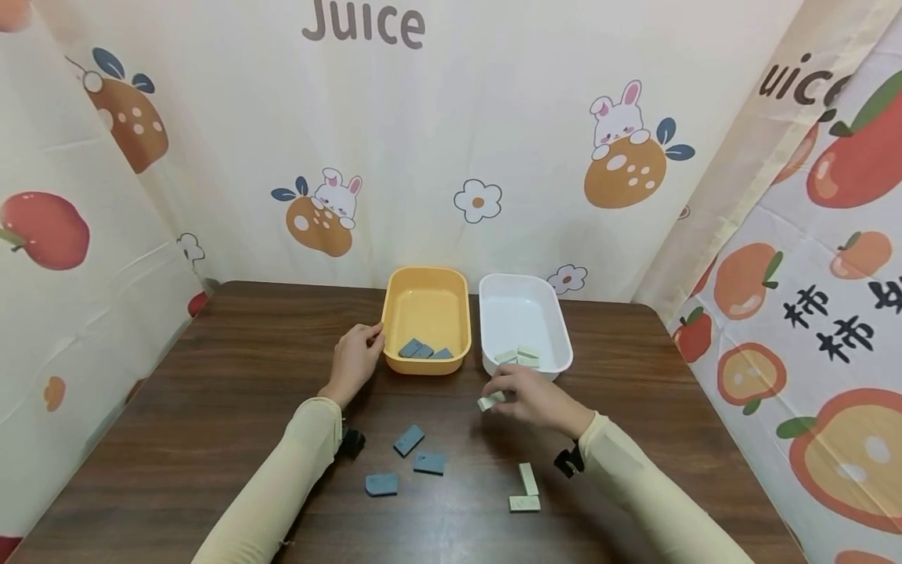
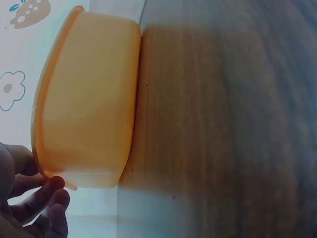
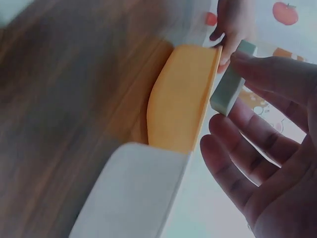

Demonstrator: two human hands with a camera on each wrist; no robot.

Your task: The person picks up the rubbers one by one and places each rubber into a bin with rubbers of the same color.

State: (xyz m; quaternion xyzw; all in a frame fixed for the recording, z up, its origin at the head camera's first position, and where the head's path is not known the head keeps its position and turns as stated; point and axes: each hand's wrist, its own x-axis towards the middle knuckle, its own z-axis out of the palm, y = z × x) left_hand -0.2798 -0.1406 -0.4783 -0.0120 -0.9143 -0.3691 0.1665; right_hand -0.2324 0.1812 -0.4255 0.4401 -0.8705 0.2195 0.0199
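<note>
My left hand (image 1: 355, 362) pinches the left rim of the yellow plastic bin (image 1: 426, 309), thumb and fingertips at its edge in the left wrist view. Between the thumb and fingers of my right hand (image 1: 535, 398) is a small pale green rectangular block (image 3: 232, 82), held just in front of the white plastic bin (image 1: 521, 309). Several blue-grey flat pieces (image 1: 421, 351) lie at the near end of the yellow bin. Inside the white one, several pale green blocks (image 1: 527, 354) are gathered at the near end, partly hidden by its front rim.
Three blue-grey pieces (image 1: 428, 463) lie on the brown wooden table (image 1: 232, 407), left of centre. Two pale green blocks (image 1: 524, 504) lie at the right, near my right forearm. Both bins stand side by side at the back edge, before a printed curtain (image 1: 437, 141).
</note>
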